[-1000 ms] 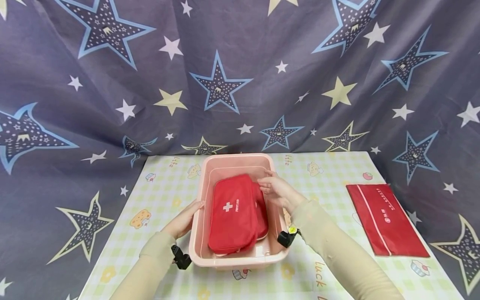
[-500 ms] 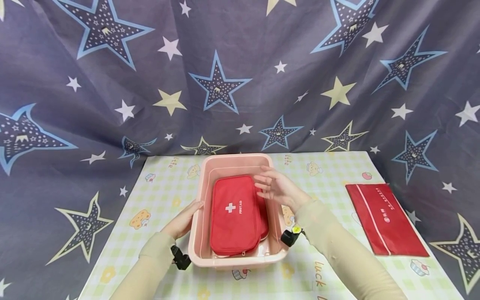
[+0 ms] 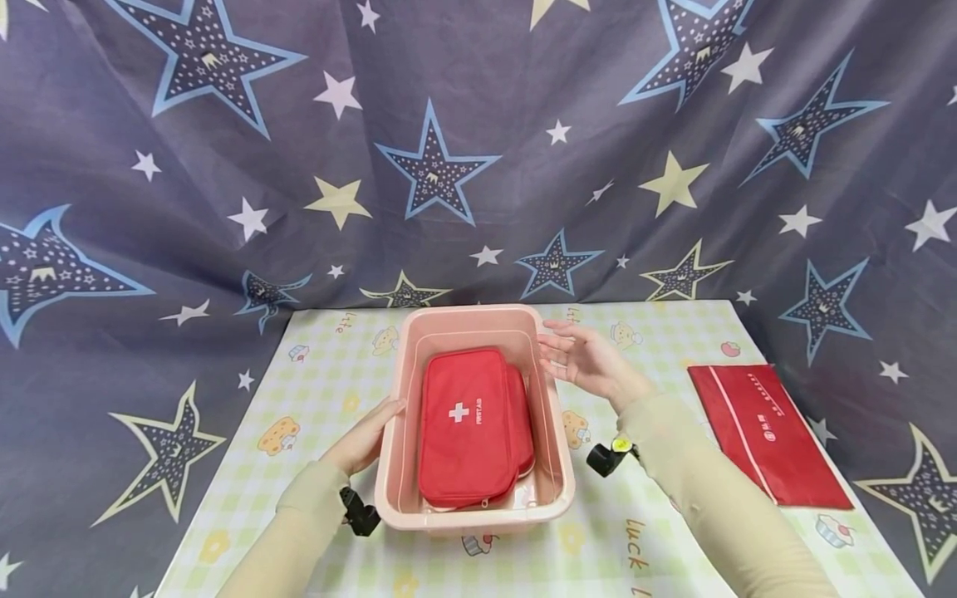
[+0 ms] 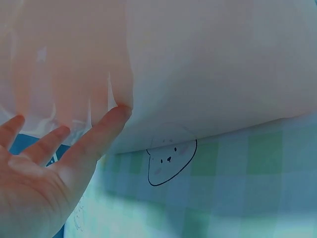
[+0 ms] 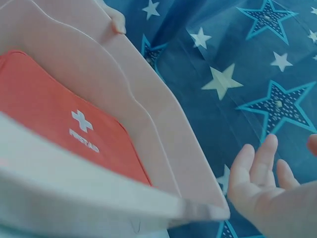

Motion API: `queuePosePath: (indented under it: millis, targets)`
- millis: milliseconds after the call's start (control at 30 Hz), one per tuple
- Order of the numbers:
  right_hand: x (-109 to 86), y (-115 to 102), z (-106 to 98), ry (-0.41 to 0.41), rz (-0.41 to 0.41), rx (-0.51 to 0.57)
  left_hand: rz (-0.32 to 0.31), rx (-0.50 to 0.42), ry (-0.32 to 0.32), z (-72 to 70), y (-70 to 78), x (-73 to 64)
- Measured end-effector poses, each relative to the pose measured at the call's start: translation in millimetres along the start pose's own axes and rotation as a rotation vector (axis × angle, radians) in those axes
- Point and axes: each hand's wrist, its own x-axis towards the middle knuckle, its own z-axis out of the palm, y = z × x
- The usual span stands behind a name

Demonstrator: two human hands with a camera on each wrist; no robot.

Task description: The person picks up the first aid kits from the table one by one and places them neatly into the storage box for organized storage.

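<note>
A pink plastic basin (image 3: 474, 521) holds a red first aid pouch (image 3: 467, 428) with a white cross. Partly under it, on the right, lies a second red pouch (image 3: 523, 419). My left hand (image 3: 362, 440) rests against the basin's left side, one fingertip at the rim. In the left wrist view, straight fingers (image 4: 101, 136) touch the glossy outer wall. My right hand (image 3: 586, 361) is beside the far right rim, fingers spread and loosely bent, holding nothing. The right wrist view shows that hand apart from the basin, palm up.
A flat red pouch (image 3: 770, 436) with white print lies at the right of the table. The tablecloth (image 3: 321, 374) is checked green and white with cartoon figures. Behind the table hangs a dark curtain (image 3: 449, 83) with stars.
My right hand has drawn back from above the pouches to the right, outside the basin's rim. The upper pouch shifted slightly and settled flatter. My left hand has stayed in place.
</note>
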Motion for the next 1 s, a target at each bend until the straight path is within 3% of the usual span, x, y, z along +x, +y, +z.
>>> queuePosePath:
  millis: [200, 400, 1000]
  targets:
    - [-8.5, -12, -16, -0.044, -0.013, 0.019, 0.000, -0.007, -0.013, -2.3, 0.1, -1.5]
    - [-17.3, -18, -36, -0.065, -0.035, -0.044, -0.001, -0.006, -0.008, -2.4, 0.0, -2.2]
    - [-50.3, -10, -119, 0.136, 0.038, -0.098, 0.017, -0.016, 0.008, 0.3, -4.1, -3.2]
